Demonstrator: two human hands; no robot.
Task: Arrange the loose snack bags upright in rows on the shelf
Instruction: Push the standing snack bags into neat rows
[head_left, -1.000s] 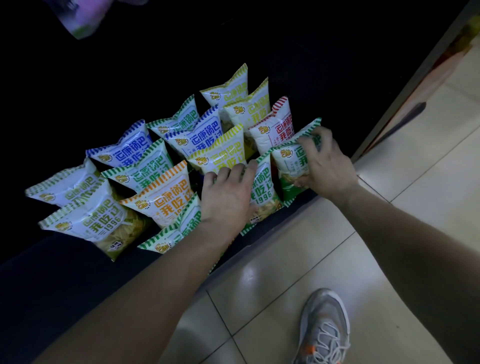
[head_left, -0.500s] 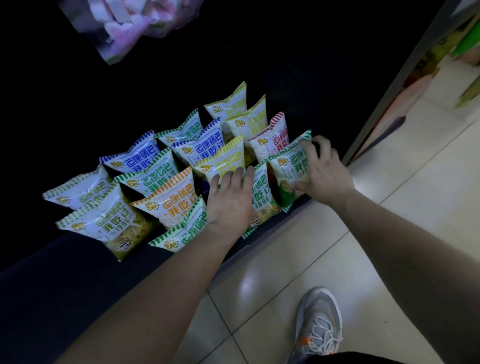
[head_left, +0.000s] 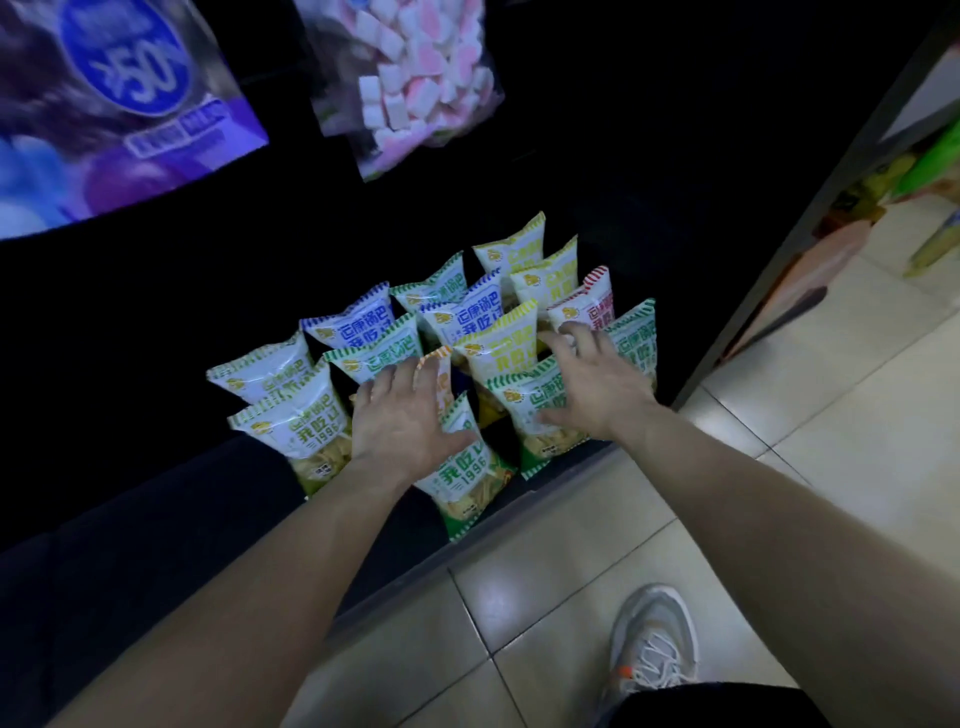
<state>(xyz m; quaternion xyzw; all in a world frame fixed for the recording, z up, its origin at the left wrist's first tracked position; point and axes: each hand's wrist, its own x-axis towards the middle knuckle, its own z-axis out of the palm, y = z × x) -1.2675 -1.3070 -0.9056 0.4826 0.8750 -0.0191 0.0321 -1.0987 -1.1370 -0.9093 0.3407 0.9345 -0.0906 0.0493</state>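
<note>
Nearest to me, a grey mesh sneaker (head_left: 652, 644) stands on the pale glossy tiled floor (head_left: 571, 577), just short of the dark low shelf (head_left: 561, 480) that carries the snack bags. At the shelf's front lip a green-striped white foil snack bag (head_left: 467, 480) leans outward. My left hand (head_left: 402, 415) lies flat above it, fingers straight and spread, gripping nothing. Its fingertips reach the orange-striped bag (head_left: 442, 371) behind, which I judge is to push that file back and upright. My right hand (head_left: 592, 387) is likewise wide and empty, with its palm over a second green-striped bag (head_left: 530, 410) and its fingers towards the red-striped bag (head_left: 595, 304), probably bracing the row against toppling. Farther back, blue-striped bags (head_left: 353, 325) stand in loose ranks. Above hangs a clear bag of pink and white marshmallows (head_left: 410, 88).
</note>
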